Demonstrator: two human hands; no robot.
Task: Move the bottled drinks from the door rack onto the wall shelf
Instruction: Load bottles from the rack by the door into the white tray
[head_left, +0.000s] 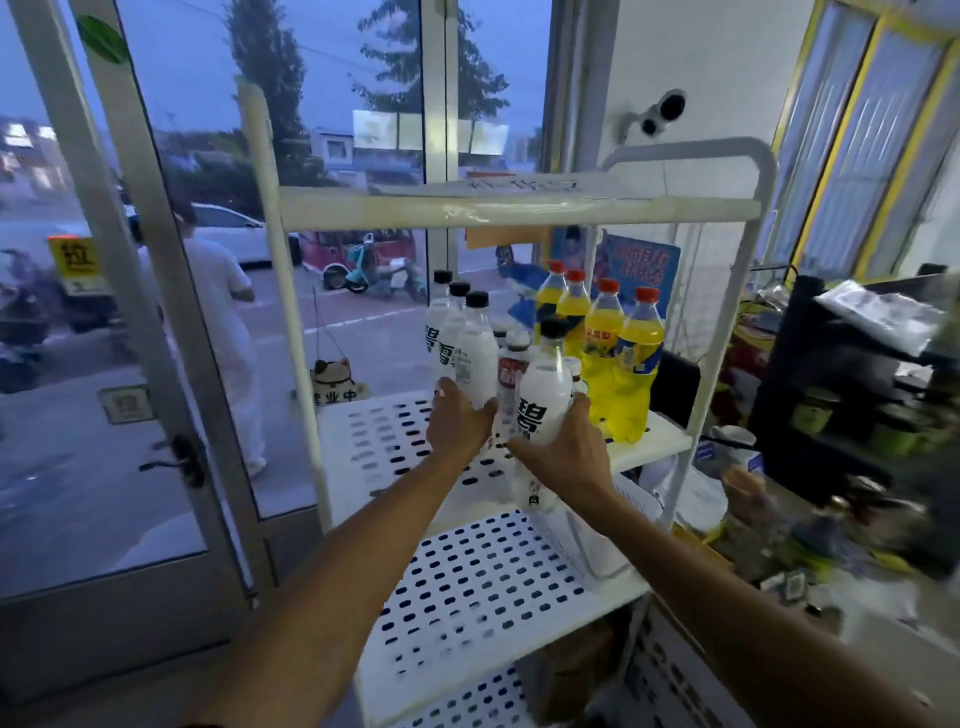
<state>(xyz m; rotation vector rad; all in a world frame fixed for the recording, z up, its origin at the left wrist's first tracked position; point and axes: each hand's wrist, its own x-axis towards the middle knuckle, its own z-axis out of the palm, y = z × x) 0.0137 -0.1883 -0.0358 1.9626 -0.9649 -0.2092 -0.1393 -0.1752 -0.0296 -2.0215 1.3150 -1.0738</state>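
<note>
A white perforated rack stands by the glass door. On its middle tier stand white bottles with black caps, a red-labelled bottle and several yellow drinks with orange caps. My left hand is wrapped round the base of the nearest white bottle in that row. My right hand grips another white bottle with a black cap, held upright just in front of the yellow drinks. A further bottle shows below my right hand, blurred.
The glass door with its handle is to the left. A cat-shaped hanging sign is behind the rack. A white basket sits on the lower tier at the right. A dark cluttered counter is to the right.
</note>
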